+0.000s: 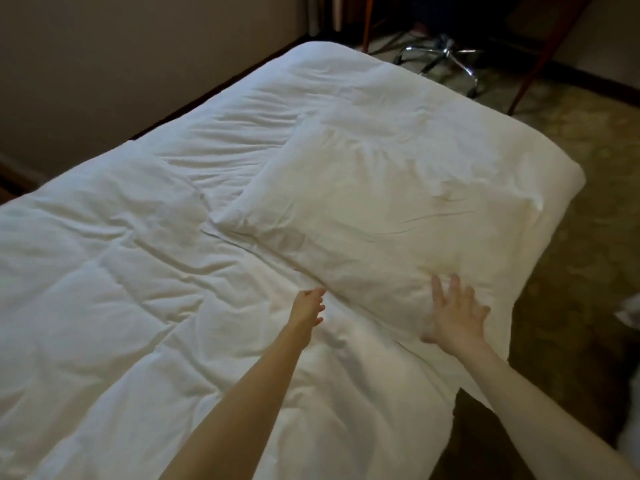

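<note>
Here, pillow [398, 209] atop duvet [121, 271], along its right edge.
Our right hand [453, 317] presses flat, fingers spread, on its near corner; our left hand [308, 308] hangs relaxed, empty, beside its left edge. Carpet [571, 306] lies open rightward.

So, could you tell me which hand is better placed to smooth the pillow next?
Probably the right: the right hand rests, fingers spread, on the pillow, while the left hand is beside its edge, over the duvet.

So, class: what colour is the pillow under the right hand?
Plain white, no pattern: the pillow beneath the right hand, head view.
</note>
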`<state>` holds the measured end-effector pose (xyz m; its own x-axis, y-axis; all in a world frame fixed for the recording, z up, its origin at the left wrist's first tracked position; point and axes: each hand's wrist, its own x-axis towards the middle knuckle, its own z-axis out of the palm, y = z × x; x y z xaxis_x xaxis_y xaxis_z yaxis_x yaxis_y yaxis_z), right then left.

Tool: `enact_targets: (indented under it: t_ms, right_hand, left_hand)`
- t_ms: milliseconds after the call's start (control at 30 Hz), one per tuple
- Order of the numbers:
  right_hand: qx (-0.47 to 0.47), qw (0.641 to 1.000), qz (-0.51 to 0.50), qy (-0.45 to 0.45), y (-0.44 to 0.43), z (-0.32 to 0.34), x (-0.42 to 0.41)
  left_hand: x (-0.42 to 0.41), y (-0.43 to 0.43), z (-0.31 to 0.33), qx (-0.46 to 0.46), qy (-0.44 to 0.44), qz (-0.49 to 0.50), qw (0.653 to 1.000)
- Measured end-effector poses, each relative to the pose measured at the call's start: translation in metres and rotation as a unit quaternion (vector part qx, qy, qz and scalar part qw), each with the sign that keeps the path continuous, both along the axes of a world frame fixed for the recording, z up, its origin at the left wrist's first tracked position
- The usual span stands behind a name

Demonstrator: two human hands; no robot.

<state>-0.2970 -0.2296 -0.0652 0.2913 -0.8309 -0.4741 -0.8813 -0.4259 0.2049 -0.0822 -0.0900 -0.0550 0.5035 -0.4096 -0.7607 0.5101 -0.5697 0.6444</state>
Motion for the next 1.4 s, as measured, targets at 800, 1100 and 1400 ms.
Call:
enact_targets:
  t_ms: [800, 1100, 1400]
  right_hand:
    - [0.099, 0.905, 0.332, -0.247, 0.040, 0.129, 0.065]
    - [0.153, 0.852, 0.274, -0.419, 0.142, 0.161, 0.103]
    - [0.143, 0.752, 0.293, -0.573, 0.231, 0.196, 0.120]
  left_hand:
    - [-0.009, -0.036, 0.042, -0.179, 0.205, 0.079, 0.959]
    - [0.037, 0.043, 0.123, -0.134, -0.147, 0.095, 0.975]
    - [0.067, 0.177, 0.193, -0.115, -0.268, 0.086, 0.953]
